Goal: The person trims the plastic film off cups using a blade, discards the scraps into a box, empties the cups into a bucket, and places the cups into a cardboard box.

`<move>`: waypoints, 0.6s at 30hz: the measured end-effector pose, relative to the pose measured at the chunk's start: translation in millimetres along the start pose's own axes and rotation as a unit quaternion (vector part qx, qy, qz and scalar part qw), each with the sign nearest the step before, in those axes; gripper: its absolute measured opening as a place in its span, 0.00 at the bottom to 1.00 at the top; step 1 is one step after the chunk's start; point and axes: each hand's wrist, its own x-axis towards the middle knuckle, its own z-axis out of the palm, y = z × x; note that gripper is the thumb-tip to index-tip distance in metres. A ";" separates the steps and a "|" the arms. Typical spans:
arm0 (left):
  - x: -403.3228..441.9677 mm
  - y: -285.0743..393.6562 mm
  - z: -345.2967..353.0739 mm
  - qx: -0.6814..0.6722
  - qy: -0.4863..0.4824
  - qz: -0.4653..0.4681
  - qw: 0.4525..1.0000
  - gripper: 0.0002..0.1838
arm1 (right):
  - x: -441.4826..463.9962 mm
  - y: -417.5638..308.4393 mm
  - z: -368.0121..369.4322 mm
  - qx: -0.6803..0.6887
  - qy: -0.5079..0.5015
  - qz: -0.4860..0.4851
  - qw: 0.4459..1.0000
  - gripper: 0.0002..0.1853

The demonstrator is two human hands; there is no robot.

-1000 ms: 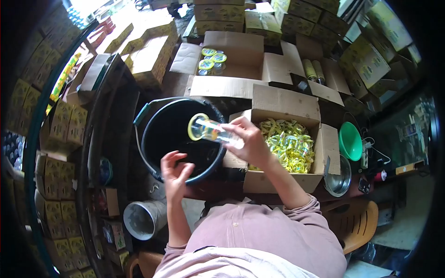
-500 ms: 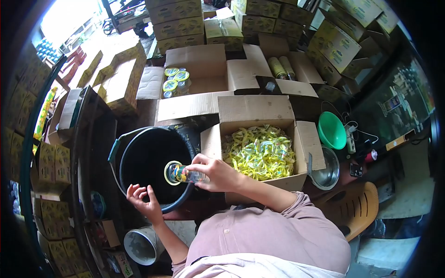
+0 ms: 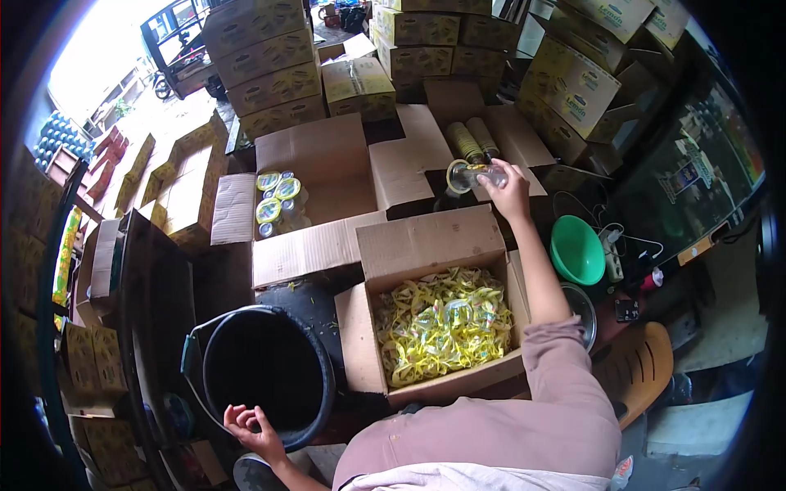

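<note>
My right hand (image 3: 509, 190) is stretched out to the far right, its fingers closed around a clear plastic cup (image 3: 473, 175) with a pale rim and a printed side. The cup is tipped on its side, rim pointing left, just in front of two upright yellow-green cylinders (image 3: 465, 144) in an open carton. My left hand (image 3: 252, 427) hovers at the near rim of a large black bucket (image 3: 326, 385), fingers apart and slightly curled, holding nothing. The bucket's inside is dark. Beside it stands an open carton (image 3: 360, 340) full of crumpled yellow and clear plastic strips.
Behind is a bigger open carton (image 3: 311, 151) with several yellow-lidded cups (image 3: 278, 200) at its left. A green bowl (image 3: 577, 250) and a metal pan (image 3: 583, 315) lie to the right, near a power strip (image 3: 612, 255). Stacked cartons (image 3: 266, 61) rise at the back.
My right hand has carried the cup from above the bucket to the far right, near the cylinders. My left hand stays by the bucket. The view has shifted, so the bucket and cartons appear lower.
</note>
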 end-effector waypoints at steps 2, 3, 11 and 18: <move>0.8 -0.4 0.2 0.028 -0.005 -0.008 1.000 0.22 | 13.0 30.0 26.5 -0.026 -0.056 0.023 0.998 0.24; 1.0 0.1 0.2 0.032 -0.005 -0.011 0.999 0.22 | 17.7 38.7 38.8 -0.047 -0.089 0.035 0.994 0.25; 1.4 7.0 7.4 0.103 -0.005 -0.039 0.994 0.22 | -1.3 102.2 125.3 -0.128 -0.239 0.063 0.960 0.24; 3.6 9.3 10.7 0.149 -0.013 -0.062 0.987 0.22 | -16.2 120.6 144.1 -0.129 -0.220 0.083 0.963 0.21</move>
